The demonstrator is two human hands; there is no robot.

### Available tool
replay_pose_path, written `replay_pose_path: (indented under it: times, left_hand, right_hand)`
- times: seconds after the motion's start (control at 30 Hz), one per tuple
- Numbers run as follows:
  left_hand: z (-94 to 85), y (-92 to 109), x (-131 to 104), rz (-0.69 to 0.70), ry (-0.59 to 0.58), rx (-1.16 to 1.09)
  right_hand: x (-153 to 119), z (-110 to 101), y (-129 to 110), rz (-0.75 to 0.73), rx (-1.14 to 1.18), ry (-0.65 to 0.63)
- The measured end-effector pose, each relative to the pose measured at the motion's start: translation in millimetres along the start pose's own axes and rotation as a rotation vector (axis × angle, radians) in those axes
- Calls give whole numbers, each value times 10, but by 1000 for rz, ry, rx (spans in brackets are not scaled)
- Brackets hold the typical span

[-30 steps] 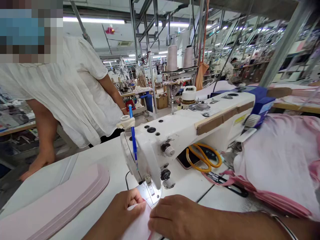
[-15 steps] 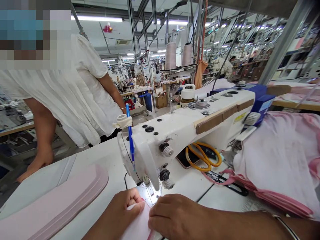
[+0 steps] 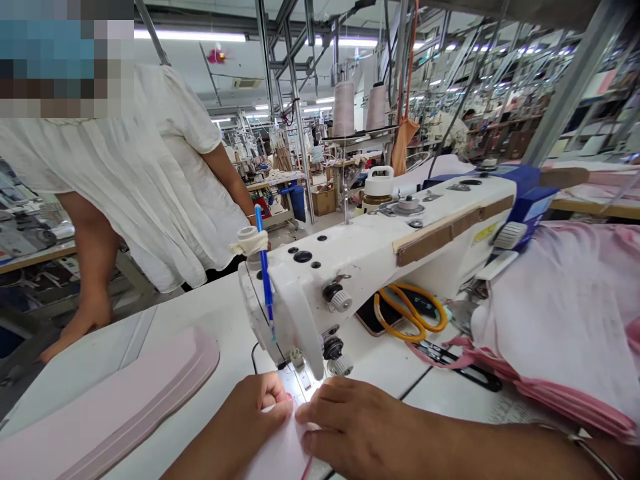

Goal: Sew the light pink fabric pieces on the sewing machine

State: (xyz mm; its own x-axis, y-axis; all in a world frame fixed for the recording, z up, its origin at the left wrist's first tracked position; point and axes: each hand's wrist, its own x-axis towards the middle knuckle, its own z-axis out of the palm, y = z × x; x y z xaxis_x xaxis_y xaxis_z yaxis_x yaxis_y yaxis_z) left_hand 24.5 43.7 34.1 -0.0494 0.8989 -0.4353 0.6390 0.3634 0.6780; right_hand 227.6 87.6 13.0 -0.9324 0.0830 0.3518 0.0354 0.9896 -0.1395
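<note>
Below the needle area of a white sewing machine (image 3: 360, 247) lies a pale pink fabric piece (image 3: 280, 443) with a darker pink edge. My left hand (image 3: 255, 410) is closed, pinching the fabric's far end between thumb and curled fingers. Over the right edge of the same fabric, my right hand (image 3: 355, 420) is closed with its fingers bent down on the cloth; its thumb is mostly hidden. Both hands are close together just in front of the lit needle plate (image 3: 303, 387).
Stacked pink fabric panels (image 3: 165, 380) lie at left. Orange-handled scissors (image 3: 435, 317) and a phone (image 3: 377, 317) rest under the machine arm. Pink and white fabric (image 3: 560, 320) is heaped at right. A person in a white top (image 3: 150, 180) stands across the table, one hand at its edge.
My right hand has shifted slightly up, its fingers a little more apart on the cloth. My left hand keeps its pinch. The whole view has moved slightly.
</note>
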Motion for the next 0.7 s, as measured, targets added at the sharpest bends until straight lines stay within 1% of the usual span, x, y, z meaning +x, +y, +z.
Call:
replay_pose_path:
  times: [0.1,0.23,0.5,0.6,0.67,0.7]
  left_hand:
    - [4,6,-8,-15,-3,-20]
    - [1,8,-9,-9,-12,-15]
    - [-11,1,11,12,-2,125]
    - [6,-23,1,51,64,224]
    - [16,-67,-43,42,141,301]
    - [20,-102,-77,47,196,347]
  right_hand:
    - [-26,29,5,1,25,32]
    - [-39,26,23,30,45,39]
    - [-43,-4,70,0,60,16]
    - [-39,-24,78,-8,66,11]
    - [-37,-39,83,-8,78,0]
    - [-37,-44,85,-3,82,-4]
